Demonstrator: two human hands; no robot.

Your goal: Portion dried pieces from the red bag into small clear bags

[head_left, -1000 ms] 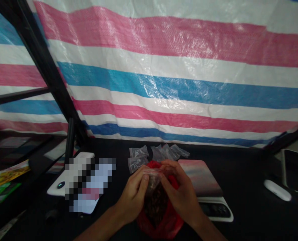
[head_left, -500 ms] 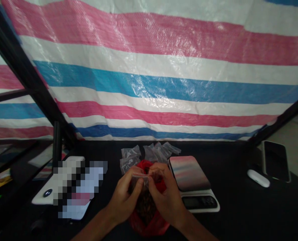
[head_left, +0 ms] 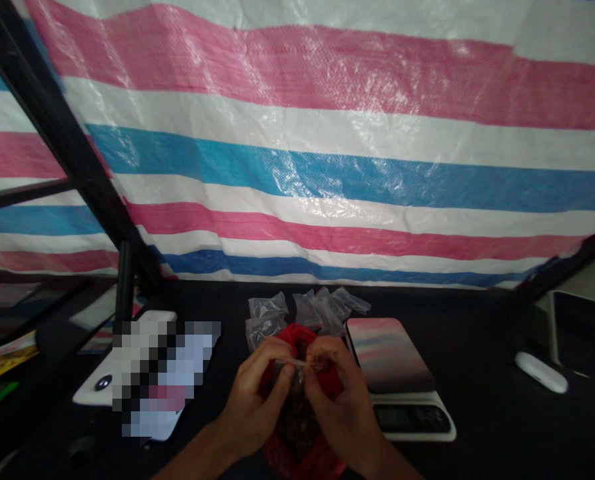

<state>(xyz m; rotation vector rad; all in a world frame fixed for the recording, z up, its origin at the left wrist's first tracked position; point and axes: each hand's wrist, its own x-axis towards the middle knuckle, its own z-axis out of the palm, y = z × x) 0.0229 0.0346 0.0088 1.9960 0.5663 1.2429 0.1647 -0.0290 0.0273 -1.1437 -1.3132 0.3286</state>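
Both hands pinch the top edge of a small clear zip bag (head_left: 299,373), one at each side. My left hand (head_left: 260,387) grips its left end between thumb and fingers. On the other end, my right hand (head_left: 340,393) is closed the same way. Right below them a red plastic bag (head_left: 305,465) stands open, holding a heap of small brown pieces (head_left: 297,423) too dim to name. The hands cover much of its rim. Beyond it lie several more clear zip bags (head_left: 267,313). A kitchen scale (head_left: 395,357) with a metal top stands just right of my right hand.
On the left lie a white device (head_left: 142,333) and a partly blurred phone-like slab (head_left: 187,373). Far right are a white earbud case (head_left: 541,372) and a dark-screened phone (head_left: 581,333). A striped plastic sheet (head_left: 327,167) hangs behind the black table (head_left: 482,413).
The view has shifted slightly, so most things sit a little further right. My hands remain on the zip bag, whose top edge now shows as a narrower, more tilted strip.
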